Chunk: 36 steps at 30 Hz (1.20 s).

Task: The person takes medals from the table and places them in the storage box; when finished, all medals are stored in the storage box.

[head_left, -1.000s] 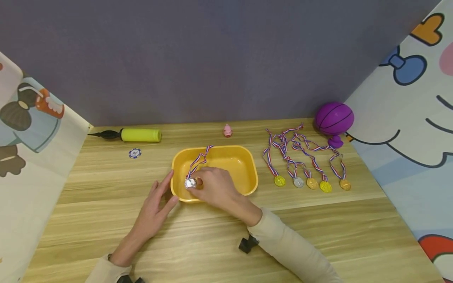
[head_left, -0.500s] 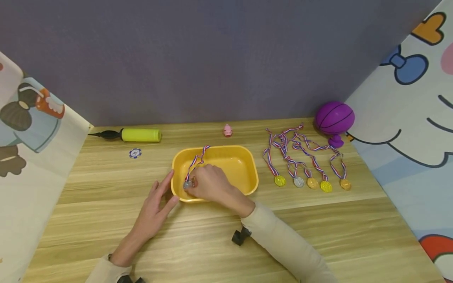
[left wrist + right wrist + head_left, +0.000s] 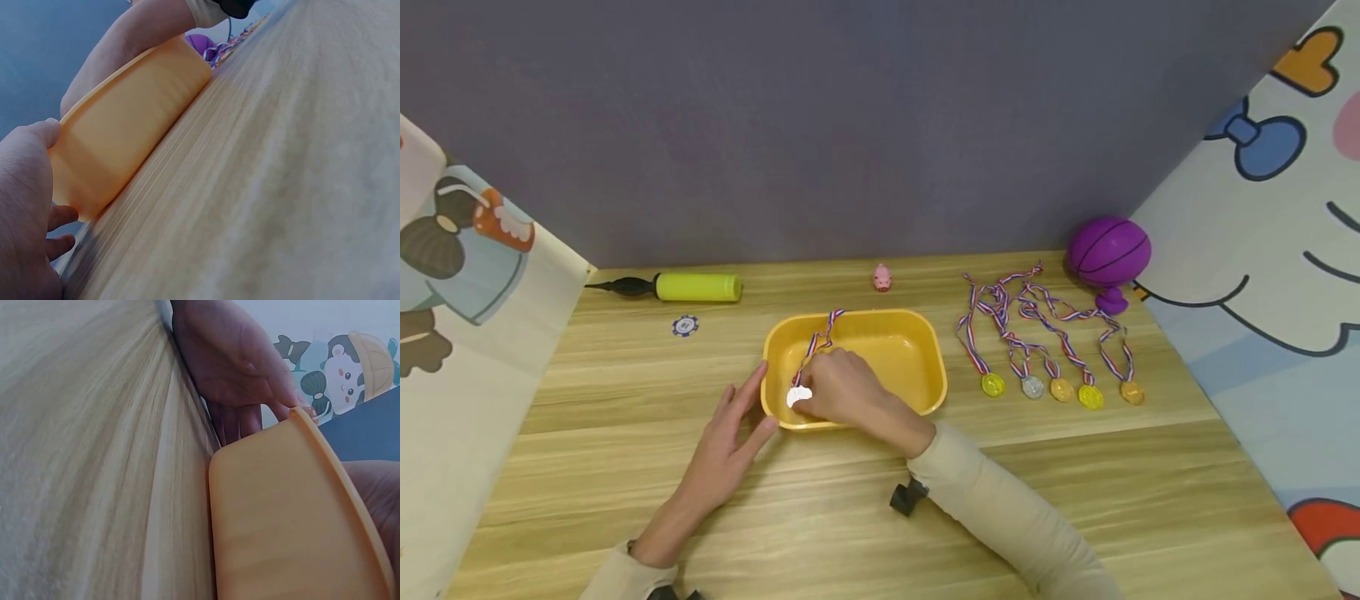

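Note:
A yellow plastic basin (image 3: pixel 917 379) stands on the wooden table. Down inside its left end, my right hand (image 3: pixel 842 387) pinches a silver medal (image 3: pixel 797 396), which shines white with glare. The medal's striped ribbon (image 3: pixel 820 337) runs up the basin's inner wall and over the far rim. My left hand (image 3: pixel 722 454) touches the basin's left end with spread, fairly straight fingers. In the left wrist view the thumb of the left hand (image 3: pixel 25 181) rests at the rim of the basin (image 3: pixel 131 119). The right hand's fingertips are mostly hidden behind its knuckles.
Several medals (image 3: pixel 1062 389) on tangled striped ribbons lie right of the basin. Behind them are a purple ball (image 3: pixel 1108 252) and a small purple duck (image 3: pixel 1111 301). A pink pig figure (image 3: pixel 882 277), yellow hand pump (image 3: pixel 698 287) and poker chip (image 3: pixel 685 326) lie toward the back.
My right hand has lowered the silver medal a little further into the basin's left end, and its ribbon has shifted slightly left. The left hand has stayed in place.

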Available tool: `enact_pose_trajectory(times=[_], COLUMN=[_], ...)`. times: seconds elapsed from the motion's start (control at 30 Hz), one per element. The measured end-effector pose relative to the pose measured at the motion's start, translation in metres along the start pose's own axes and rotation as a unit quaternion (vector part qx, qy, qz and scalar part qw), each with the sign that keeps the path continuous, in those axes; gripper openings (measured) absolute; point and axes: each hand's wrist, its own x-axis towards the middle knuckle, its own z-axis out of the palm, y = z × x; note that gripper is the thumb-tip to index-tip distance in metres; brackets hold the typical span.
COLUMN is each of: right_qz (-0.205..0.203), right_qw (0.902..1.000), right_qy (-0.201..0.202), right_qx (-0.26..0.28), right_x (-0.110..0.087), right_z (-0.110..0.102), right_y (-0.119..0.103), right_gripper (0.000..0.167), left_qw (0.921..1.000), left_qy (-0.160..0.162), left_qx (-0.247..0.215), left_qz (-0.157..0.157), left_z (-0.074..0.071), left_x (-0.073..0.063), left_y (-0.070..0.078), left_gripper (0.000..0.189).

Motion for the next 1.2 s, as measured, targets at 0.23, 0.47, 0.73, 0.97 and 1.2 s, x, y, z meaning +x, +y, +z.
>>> enact_pose_trajectory(times=[0.23,0.47,0.73,0.97,1.2], right_qz=[-0.007,-0.003,-0.014,-0.005,0.004], right_qw=[0.9998,0.9994,0.9987,0.995,0.9874], right_qy=[-0.013,-0.023,0.006,0.044,0.098], right_qx=[0.013,0.025,0.048,0.089,0.124], right_x=[0.0,-0.002,-0.005,-0.007,-0.007], right_z=[-0.001,-0.003,-0.011,-0.027,-0.042], right_y=[0.002,0.006,0.012,0.018,0.025], right_gripper=[0.028,0.012,0.013,0.015,0.014], left_qw=[1.0,1.0,1.0,1.0,1.0], left_qy=[0.0,0.001,0.002,0.002,0.003], left_qx=[-0.004,0.004,0.004,0.002,0.003], left_qz=[0.0,0.002,0.003,0.004,0.004], left_z=[0.0,0.0,0.0,0.0,0.0], left_x=[0.0,0.0,0.0,0.0,0.0], left_y=[0.0,0.0,-0.001,-0.001,0.0], left_gripper=[0.076,0.076,0.076,0.077,0.078])
